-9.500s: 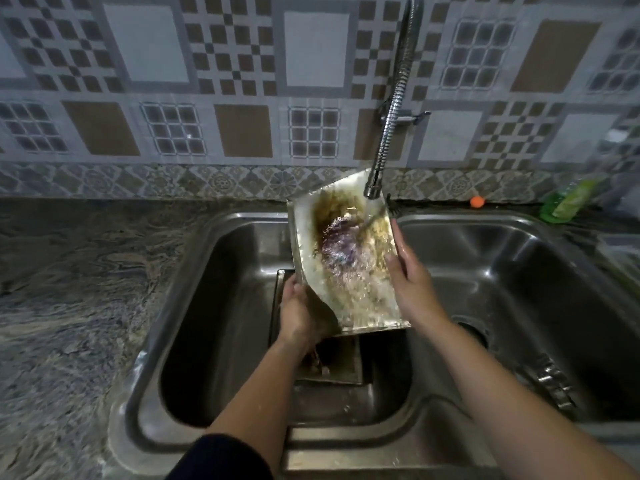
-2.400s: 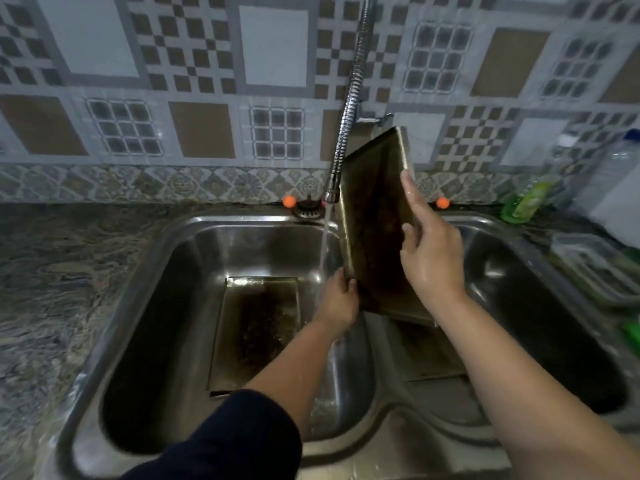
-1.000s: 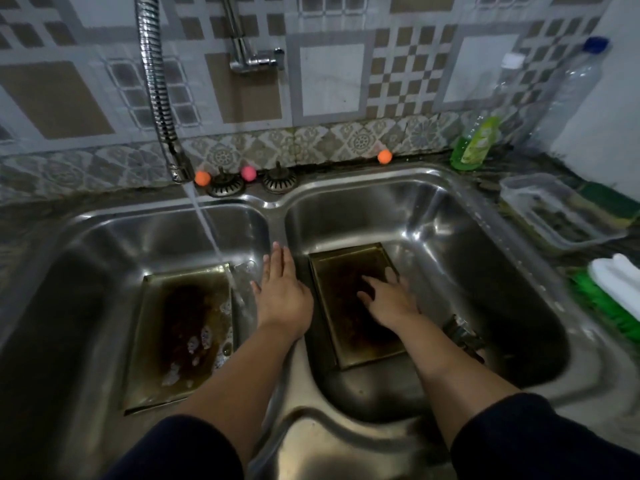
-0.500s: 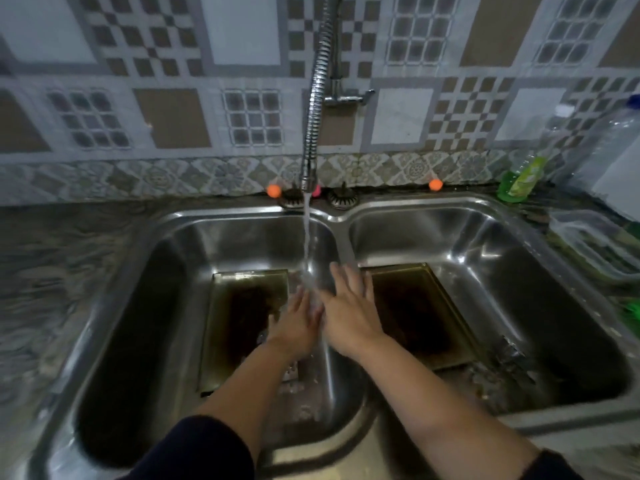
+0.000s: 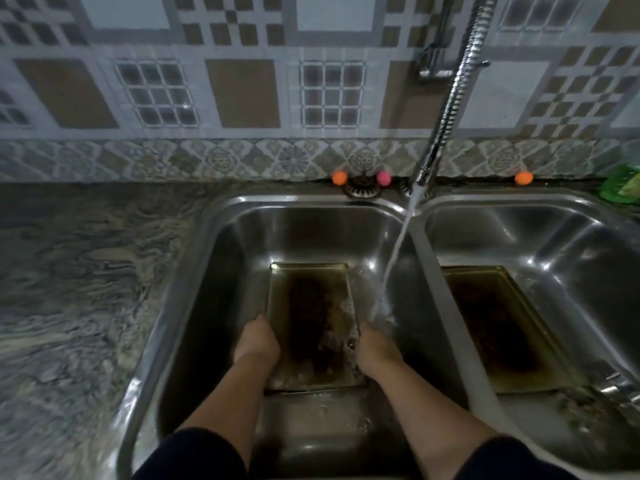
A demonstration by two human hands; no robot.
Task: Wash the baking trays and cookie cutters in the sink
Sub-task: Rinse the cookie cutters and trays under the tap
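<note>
- Both my hands are down in the left basin of the double sink, one on each long side of the left tray.
- My left hand sits at the tray's left edge, fingers curled over the rim, so I have a grip on it.
- My right hand is on the right edge, fingers tucked down at the rim; they seem to grip it, though water blurs them.
- The tray lies flat on the basin floor, dark burnt stain down its middle, a bit of foam near my right hand.
- Water runs from the hose tap and lands right at my right hand.
- A second stained tray lies flat in the right basin.
- Marbled counter to the left; two orange balls and a pink one on the back ledge.
</note>
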